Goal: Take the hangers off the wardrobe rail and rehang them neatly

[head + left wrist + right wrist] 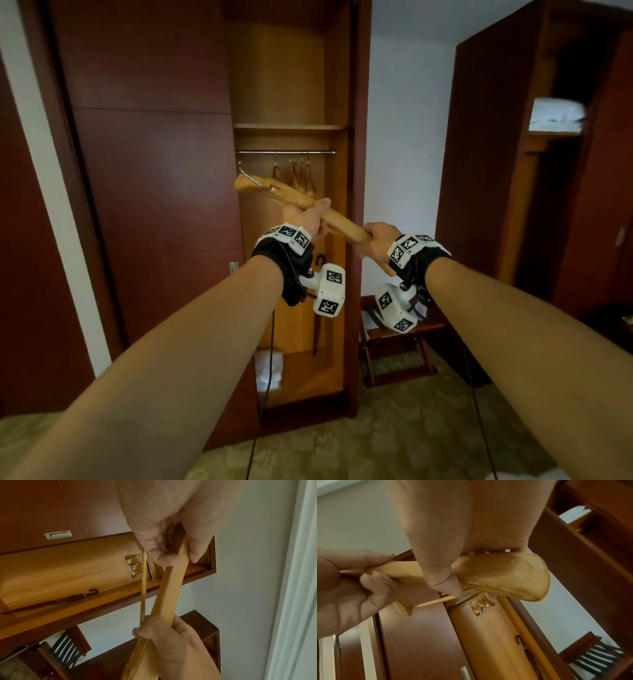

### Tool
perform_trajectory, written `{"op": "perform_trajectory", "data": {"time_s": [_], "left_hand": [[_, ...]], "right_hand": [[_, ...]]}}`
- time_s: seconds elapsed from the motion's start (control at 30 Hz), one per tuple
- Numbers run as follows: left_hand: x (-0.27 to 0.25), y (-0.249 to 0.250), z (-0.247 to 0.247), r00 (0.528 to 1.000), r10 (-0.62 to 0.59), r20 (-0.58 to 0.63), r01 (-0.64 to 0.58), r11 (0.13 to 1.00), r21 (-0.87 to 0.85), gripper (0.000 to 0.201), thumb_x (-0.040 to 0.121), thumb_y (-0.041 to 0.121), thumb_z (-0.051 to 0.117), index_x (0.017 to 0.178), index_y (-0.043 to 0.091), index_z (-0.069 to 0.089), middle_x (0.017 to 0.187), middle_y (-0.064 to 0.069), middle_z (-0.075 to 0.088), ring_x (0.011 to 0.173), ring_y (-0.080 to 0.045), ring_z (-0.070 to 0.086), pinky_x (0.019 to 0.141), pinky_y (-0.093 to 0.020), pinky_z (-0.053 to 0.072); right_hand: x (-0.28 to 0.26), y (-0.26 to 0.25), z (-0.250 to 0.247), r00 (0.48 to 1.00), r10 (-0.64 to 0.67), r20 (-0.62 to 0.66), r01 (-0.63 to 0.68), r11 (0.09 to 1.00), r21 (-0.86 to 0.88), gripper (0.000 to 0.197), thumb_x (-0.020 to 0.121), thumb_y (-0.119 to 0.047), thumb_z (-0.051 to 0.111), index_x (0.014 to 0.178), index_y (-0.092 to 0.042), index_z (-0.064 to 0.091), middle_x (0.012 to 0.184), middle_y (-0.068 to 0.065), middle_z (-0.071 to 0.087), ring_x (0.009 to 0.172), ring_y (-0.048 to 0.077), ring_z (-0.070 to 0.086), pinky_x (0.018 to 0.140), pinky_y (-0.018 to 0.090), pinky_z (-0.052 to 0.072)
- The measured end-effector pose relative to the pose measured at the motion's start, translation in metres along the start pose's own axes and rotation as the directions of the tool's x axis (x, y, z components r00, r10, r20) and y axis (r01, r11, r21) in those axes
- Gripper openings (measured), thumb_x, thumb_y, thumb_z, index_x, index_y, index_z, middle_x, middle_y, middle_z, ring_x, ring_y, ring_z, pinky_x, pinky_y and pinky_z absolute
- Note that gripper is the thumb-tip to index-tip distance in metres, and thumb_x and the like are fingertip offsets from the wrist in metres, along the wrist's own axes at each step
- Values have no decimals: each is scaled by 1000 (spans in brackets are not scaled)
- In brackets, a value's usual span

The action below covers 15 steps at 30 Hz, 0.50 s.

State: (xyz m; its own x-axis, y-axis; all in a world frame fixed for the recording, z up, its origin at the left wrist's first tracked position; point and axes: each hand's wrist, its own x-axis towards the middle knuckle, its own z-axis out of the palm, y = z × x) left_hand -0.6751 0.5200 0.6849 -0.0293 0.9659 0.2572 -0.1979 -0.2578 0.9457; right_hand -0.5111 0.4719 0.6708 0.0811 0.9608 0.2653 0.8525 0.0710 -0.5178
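Note:
A light wooden hanger with a metal hook is held in front of the open wardrobe, tilted down to the right. My left hand grips its middle, thumb on top. My right hand grips its near end. In the left wrist view the left hand pinches the hanger arm and the right hand holds it lower down. The right wrist view shows the hanger's broad end under the right hand. Several hangers hang on the metal rail.
The wardrobe's sliding door stands at the left. A dark umbrella hangs inside, and a white bag lies on the wardrobe floor. A wooden luggage rack stands to the right. A second cupboard holds white linen.

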Motion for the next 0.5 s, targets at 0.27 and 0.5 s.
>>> {"op": "perform_trajectory", "data": {"time_s": [0.27, 0.5], "left_hand": [[112, -21, 39, 999, 23, -47, -25, 998, -56, 25, 83, 17, 75, 95, -3, 63, 63, -8, 59, 43, -10, 53, 45, -24, 49], [185, -25, 68, 999, 30, -27, -31, 998, -51, 28, 85, 22, 73, 97, 0, 61, 73, -11, 63, 48, -15, 56, 44, -25, 51]], "right_hand": [[129, 38, -12, 995, -85, 56, 90, 992, -85, 34, 81, -34, 68, 111, -20, 60, 96, 3, 62, 85, 21, 62, 59, 25, 46], [208, 63, -22, 985, -164, 56, 167, 984, -58, 29, 84, -29, 67, 109, -15, 59, 97, 7, 64, 82, 23, 62, 61, 28, 49]]}}
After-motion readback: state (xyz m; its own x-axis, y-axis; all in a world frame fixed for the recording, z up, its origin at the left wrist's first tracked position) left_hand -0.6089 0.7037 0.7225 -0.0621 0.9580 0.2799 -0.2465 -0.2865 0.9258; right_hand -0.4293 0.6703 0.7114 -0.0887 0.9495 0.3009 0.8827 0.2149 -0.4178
